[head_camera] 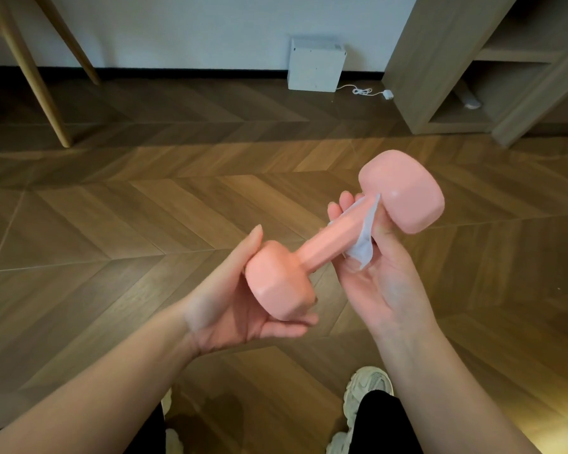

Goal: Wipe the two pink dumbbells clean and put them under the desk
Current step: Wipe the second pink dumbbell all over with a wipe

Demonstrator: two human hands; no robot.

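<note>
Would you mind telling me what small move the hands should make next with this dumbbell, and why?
Probably slide the wipe down the dumbbell handle toward the near head. The right hand holds the wipe against the handle close to the far head, the left hand grips the near head, and the handle between them lies bare.

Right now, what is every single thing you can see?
pink dumbbell: one, pink, held in the air between both hands
wipe: one, whitish, wrapped on the dumbbell's handle
box: one, white, on the floor by the wall
cable: one, white, beside the box
wooden legs: two, light brown, far left
shelf unit: one, grey-brown, far right
floor: brown wood, zigzag pattern
shoes: two, off-white, bottom edge
trousers: black, bottom edge
left hand: one, grips the dumbbell's near end
right hand: one, holds the wipe round the handle
</note>
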